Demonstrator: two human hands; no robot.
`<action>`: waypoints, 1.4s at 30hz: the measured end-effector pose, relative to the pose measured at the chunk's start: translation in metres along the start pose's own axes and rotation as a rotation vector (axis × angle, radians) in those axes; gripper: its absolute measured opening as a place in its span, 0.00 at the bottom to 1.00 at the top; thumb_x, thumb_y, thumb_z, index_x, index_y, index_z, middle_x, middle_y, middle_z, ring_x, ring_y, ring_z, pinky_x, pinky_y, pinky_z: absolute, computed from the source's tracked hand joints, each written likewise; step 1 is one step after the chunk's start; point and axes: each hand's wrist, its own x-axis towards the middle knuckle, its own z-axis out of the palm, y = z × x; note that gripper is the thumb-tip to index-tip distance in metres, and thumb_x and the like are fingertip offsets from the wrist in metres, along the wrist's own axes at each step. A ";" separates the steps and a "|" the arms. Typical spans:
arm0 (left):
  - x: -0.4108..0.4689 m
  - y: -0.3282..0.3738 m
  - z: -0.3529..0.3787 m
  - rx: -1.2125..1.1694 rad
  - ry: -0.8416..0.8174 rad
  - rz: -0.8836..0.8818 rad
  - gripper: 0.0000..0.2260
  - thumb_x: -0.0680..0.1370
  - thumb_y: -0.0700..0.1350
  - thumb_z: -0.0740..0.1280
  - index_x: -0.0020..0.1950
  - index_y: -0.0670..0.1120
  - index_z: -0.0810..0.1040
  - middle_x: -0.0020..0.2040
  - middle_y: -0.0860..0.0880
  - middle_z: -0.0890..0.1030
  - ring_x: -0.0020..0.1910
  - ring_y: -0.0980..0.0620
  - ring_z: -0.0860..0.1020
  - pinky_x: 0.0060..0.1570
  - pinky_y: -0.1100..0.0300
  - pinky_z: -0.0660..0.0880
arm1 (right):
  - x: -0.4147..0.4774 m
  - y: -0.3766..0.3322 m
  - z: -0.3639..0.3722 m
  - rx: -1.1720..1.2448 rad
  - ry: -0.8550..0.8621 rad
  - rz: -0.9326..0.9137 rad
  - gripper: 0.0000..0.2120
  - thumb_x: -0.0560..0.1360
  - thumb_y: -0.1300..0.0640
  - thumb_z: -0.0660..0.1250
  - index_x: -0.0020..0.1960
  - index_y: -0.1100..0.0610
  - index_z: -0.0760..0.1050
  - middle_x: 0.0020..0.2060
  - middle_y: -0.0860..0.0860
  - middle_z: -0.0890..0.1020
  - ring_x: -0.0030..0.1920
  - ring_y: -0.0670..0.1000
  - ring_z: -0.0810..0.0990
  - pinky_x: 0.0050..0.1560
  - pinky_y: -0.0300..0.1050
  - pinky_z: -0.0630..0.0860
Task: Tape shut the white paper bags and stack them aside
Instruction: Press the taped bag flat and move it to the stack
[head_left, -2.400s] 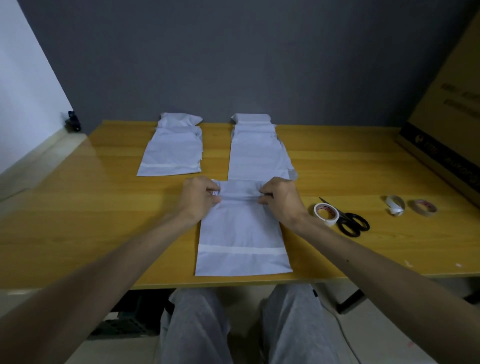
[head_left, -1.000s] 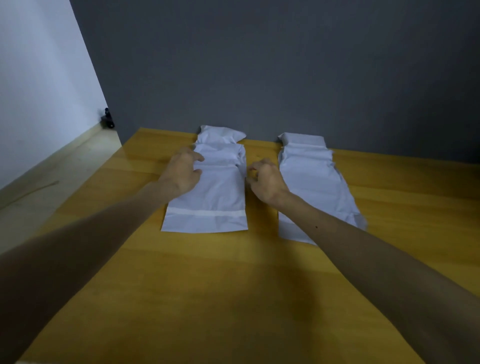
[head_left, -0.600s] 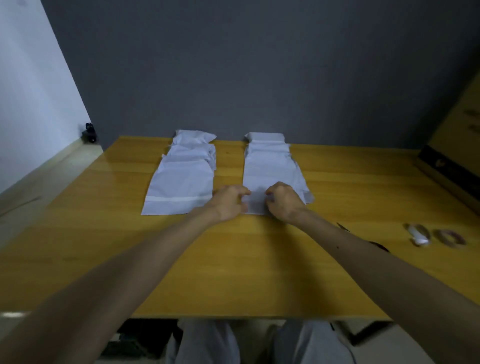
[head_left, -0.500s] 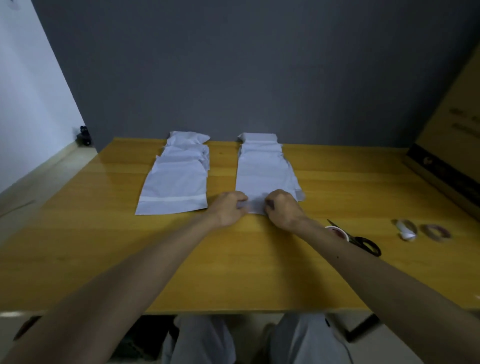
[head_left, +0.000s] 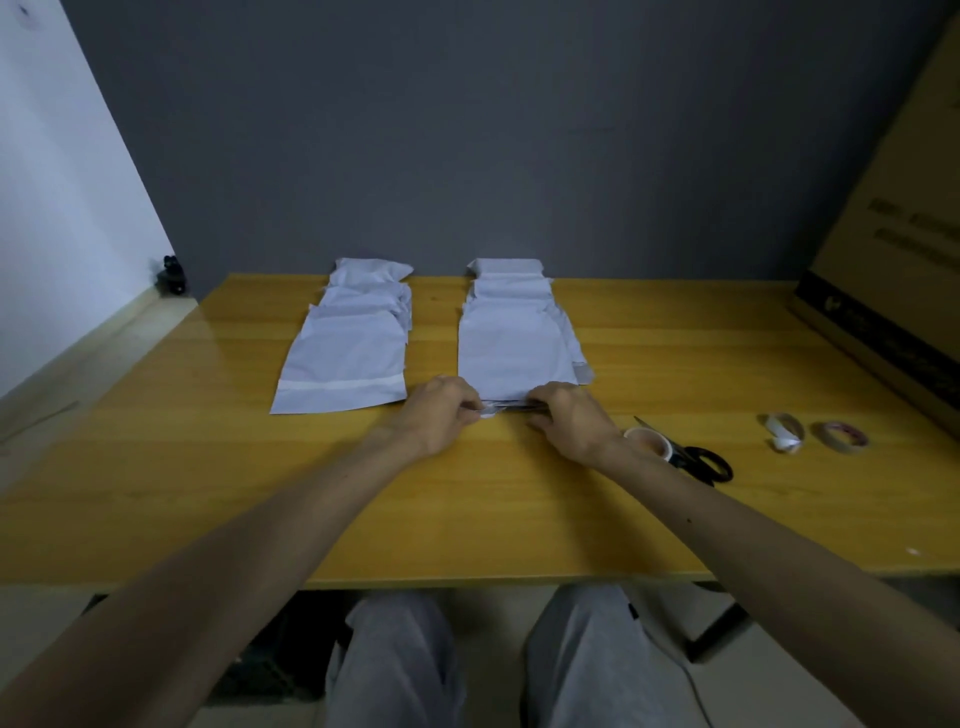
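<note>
Two rows of white paper bags lie on the yellow wooden table (head_left: 208, 467). The left stack (head_left: 345, 353) has a taped strip near its front edge. The right stack (head_left: 511, 343) reaches toward me, and both hands are at its near edge. My left hand (head_left: 441, 415) pinches the front edge of the top bag at its left corner. My right hand (head_left: 569, 421) pinches the same edge at its right corner, lifting it slightly off the table. A white tape roll (head_left: 647, 441) and black scissors (head_left: 701, 462) lie just right of my right wrist.
Two more tape rolls, one whitish (head_left: 784, 431) and one brownish (head_left: 841, 436), lie at the right. A large cardboard box (head_left: 893, 260) leans at the table's right end. A grey wall stands behind the table. My knees show below the front edge.
After folding a bag in front of me, I laid it on the left stack. Both hands then moved to the near edge of the right stack and now pinch it.
</note>
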 end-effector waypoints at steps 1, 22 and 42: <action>0.001 0.001 0.000 -0.015 0.009 -0.009 0.06 0.78 0.39 0.67 0.52 0.40 0.82 0.55 0.45 0.80 0.56 0.47 0.76 0.57 0.53 0.73 | 0.002 0.000 -0.002 -0.001 0.006 0.009 0.13 0.76 0.59 0.67 0.59 0.60 0.78 0.56 0.58 0.81 0.58 0.59 0.76 0.59 0.52 0.71; -0.022 0.016 -0.012 -0.444 0.096 -0.272 0.04 0.74 0.34 0.71 0.47 0.39 0.84 0.48 0.50 0.82 0.51 0.52 0.79 0.54 0.59 0.76 | -0.005 -0.003 -0.018 0.000 -0.086 -0.107 0.06 0.78 0.63 0.62 0.48 0.57 0.77 0.48 0.53 0.80 0.48 0.54 0.77 0.47 0.48 0.74; -0.073 0.037 -0.024 -0.824 -0.072 -0.403 0.07 0.73 0.40 0.74 0.51 0.44 0.84 0.53 0.54 0.83 0.53 0.61 0.79 0.52 0.69 0.73 | -0.087 -0.012 -0.004 -0.204 0.148 -0.469 0.08 0.73 0.64 0.65 0.50 0.59 0.79 0.42 0.55 0.80 0.40 0.57 0.79 0.37 0.46 0.75</action>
